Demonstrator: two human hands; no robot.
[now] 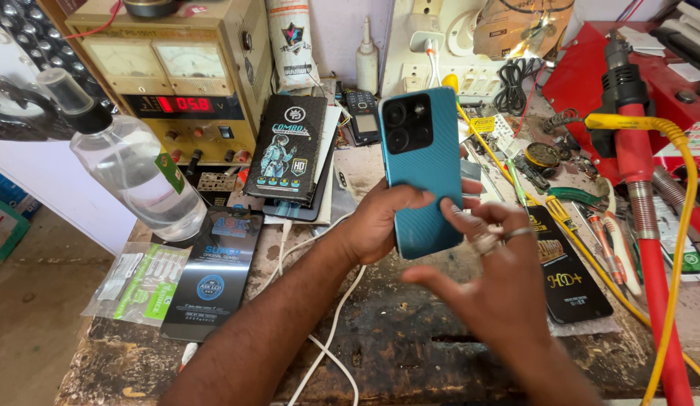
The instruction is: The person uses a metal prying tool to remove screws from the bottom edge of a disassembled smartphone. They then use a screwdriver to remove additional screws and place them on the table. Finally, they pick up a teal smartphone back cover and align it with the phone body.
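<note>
- Left hand (380, 222): fingers clasp the teal textured-back smartphone (423, 169), upright above the scarred wooden surface (395, 338).
- Right hand (493, 278): fingers spread loose at the phone's lower edge, holding nothing.
- Risk: one-handed hold may slip; phone would strike the surface.

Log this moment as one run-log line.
left hand: holds teal phone upright, back facing camera | right hand: open, blurred, beside phone's lower edge | surface: worn workbench
</note>
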